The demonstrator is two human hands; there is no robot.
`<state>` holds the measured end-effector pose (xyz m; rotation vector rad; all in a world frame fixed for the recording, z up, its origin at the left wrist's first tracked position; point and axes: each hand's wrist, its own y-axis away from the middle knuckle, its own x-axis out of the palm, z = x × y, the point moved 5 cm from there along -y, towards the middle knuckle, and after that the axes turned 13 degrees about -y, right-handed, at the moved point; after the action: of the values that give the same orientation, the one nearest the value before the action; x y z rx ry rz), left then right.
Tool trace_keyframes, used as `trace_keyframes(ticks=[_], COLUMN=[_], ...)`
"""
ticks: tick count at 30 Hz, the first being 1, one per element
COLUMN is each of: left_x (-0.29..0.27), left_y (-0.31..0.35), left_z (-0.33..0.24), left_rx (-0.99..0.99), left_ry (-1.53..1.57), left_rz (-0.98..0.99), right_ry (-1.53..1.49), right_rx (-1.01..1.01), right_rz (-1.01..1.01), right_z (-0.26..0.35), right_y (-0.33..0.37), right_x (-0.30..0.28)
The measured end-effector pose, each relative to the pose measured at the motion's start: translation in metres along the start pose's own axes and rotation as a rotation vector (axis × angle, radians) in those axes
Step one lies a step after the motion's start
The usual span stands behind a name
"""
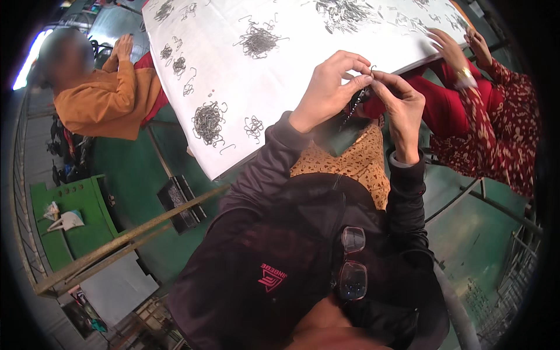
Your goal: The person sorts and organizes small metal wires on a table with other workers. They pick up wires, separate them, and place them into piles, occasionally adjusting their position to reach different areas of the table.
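My left hand [333, 87] and my right hand [402, 105] meet fingertip to fingertip just off the near edge of the white-covered table [303, 70]. Pinched between them is a small, thin metal hook [372, 69], its curved end rising above the fingertips. Below the left fingers hangs a dark, beaded-looking strand [350, 109]; whether it joins the hook I cannot tell. Left of my hands, dark S-shaped hooks lie in a dense heap [208, 123] near the table corner, with a smaller cluster [254, 127] beside it. Another heap of hooks [259, 41] sits farther back.
A large pile of small metal pieces [344, 13] covers the table's far side. A co-worker in orange [105, 105] sits at the left; another's hand [450, 52] works over the table at the right. A metal rail [134, 233] crosses the lower left, near a green bench [76, 216].
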<state>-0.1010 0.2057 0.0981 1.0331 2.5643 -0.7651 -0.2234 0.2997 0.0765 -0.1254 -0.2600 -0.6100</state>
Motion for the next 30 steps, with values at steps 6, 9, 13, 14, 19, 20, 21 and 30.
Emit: trace_keyframes(ticks=[6, 9, 13, 14, 19, 20, 21, 30], left_x=[0.007, 0.008, 0.011, 0.010, 0.010, 0.010, 0.010, 0.007], left_y=[0.002, 0.003, 0.006, 0.006, 0.010, 0.014, 0.016, 0.022], left_z=[-0.001, 0.000, 0.004, 0.003, -0.003, -0.004, -0.002, -0.002], left_rx=[0.053, 0.020, -0.117, -0.116, -0.169, -0.192, -0.259, -0.202], left_ry=[-0.133, -0.087, 0.113, 0.139, 0.168, 0.188, 0.133, 0.171], left_rz=[-0.153, -0.249, -0.218, -0.225, -0.233, -0.227, -0.203, -0.203], right_ry=[-0.010, -0.040, -0.075, -0.088, -0.077, -0.070, -0.027, 1.047], right_rx=[-0.064, -0.002, -0.153, -0.208, -0.312, -0.327, -0.262, -0.513], right_rz=[0.024, 0.021, -0.008, -0.027, -0.116, -0.106, -0.148, 0.269], right_z=[0.002, -0.002, 0.005, 0.008, 0.004, -0.004, -0.018, -0.114], right_y=[-0.002, -0.002, -0.007, -0.011, -0.063, -0.083, -0.108, -0.235], right_x=[0.001, 0.003, 0.000, -0.004, -0.061, -0.069, -0.077, -0.064])
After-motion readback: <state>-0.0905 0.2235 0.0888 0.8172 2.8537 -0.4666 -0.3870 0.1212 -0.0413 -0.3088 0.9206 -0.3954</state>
